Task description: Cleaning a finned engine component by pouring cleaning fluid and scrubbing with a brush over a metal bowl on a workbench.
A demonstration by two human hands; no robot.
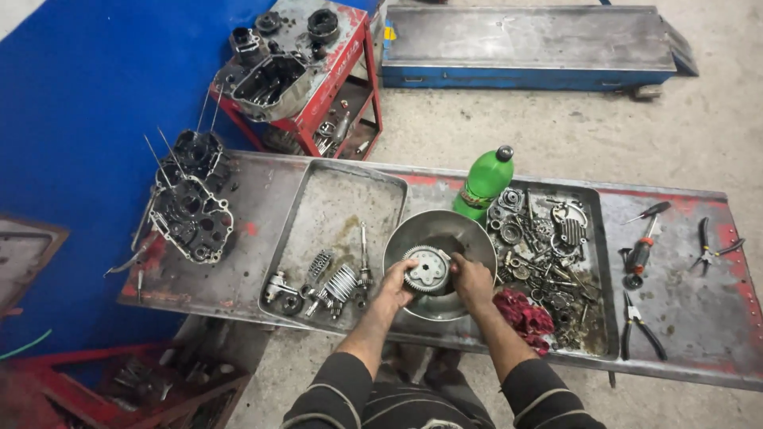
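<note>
Left hand [393, 286] and right hand [470, 278] both grip a toothed clutch gear [427, 268] over the steel bowl [445, 230] on the tabletop [683, 318]. Red rag [524, 314] right of bowl, tray [334, 206] of parts left, green bottle [486, 181] behind it.

We see the bowl [439, 230] under our hands, the tray [318, 230] left of our left hand [395, 286], the rag [524, 314] right of our right hand [470, 280], the bottle [485, 183] beyond.
</note>
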